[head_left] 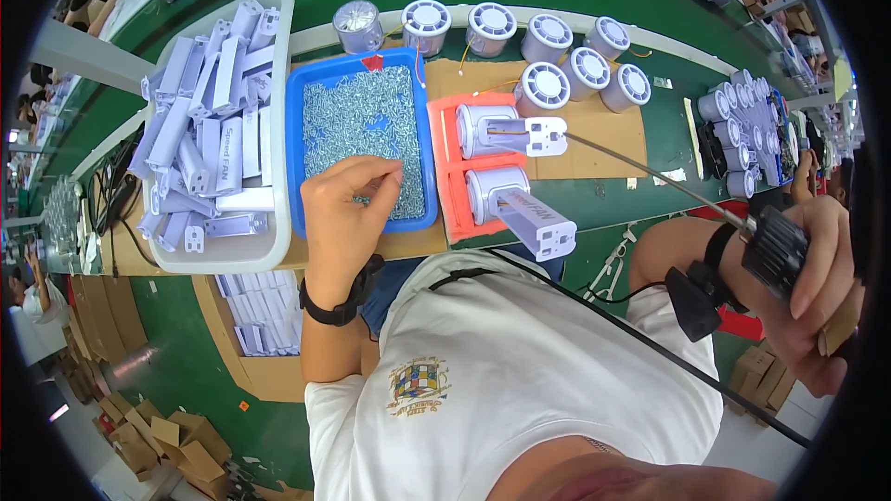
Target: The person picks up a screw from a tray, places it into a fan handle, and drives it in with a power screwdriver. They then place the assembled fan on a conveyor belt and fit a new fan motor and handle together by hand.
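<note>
My left hand [351, 199] is closed in a pinch over the near part of a blue tray [293, 144] of small silvery screws [357, 116]; whatever lies between its fingertips is too small to make out. At the far right, my right hand [821, 269] grips the black handle of an electric screwdriver [775, 246]. Its long thin shaft points left, and the tip appears beside the end of a pale handle piece [546, 136]. That piece belongs to one of two small white fan units lying in an orange-pink holder [450, 207]. The nearer unit's handle [536, 221] sticks out toward me.
Left of the tray, a white bin [283, 37] is heaped with handle pieces [223, 74]. Several round fan heads [543, 86] stand along the back on cardboard [603, 144]. An open carton [223, 343] of white parts sits below the table edge. More fan units [738, 130] stand farther right.
</note>
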A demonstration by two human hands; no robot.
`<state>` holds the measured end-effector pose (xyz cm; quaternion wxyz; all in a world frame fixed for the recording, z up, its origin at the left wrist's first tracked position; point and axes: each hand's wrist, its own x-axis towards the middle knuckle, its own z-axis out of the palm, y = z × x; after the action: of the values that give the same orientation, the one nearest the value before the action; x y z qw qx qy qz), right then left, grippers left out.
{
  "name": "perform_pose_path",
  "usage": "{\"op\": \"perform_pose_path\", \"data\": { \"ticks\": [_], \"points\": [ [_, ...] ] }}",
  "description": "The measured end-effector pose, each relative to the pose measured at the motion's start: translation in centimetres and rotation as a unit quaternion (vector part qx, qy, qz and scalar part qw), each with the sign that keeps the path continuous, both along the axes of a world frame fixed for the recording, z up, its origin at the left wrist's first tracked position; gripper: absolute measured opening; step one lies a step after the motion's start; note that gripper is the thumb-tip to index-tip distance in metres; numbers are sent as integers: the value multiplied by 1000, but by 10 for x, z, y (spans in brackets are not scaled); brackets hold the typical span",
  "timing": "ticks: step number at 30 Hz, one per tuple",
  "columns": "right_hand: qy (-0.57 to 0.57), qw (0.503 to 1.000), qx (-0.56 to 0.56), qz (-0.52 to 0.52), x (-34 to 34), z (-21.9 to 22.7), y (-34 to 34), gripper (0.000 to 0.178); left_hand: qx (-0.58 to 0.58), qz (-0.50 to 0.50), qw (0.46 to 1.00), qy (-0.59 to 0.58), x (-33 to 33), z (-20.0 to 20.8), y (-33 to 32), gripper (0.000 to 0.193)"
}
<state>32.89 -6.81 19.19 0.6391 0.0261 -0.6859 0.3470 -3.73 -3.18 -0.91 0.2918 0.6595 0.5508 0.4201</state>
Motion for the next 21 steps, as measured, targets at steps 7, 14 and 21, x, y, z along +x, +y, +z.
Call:
{"op": "perform_pose_path", "data": {
  "ticks": [7, 14, 21],
  "points": [
    [-13, 999, -8, 43, -22, -12, 13, 47, -28, -11, 1000, -2, 0, -8, 9, 8],
    [-25, 996, -29, 77, -54, -25, 34, 73, -112, -5, 988, -105, 6, 2, 12, 8],
    [8, 991, -119, 58, -39, -47, 47, 28, -122, -129, 952, -249, 31, 4, 29, 11]
  ]
}}
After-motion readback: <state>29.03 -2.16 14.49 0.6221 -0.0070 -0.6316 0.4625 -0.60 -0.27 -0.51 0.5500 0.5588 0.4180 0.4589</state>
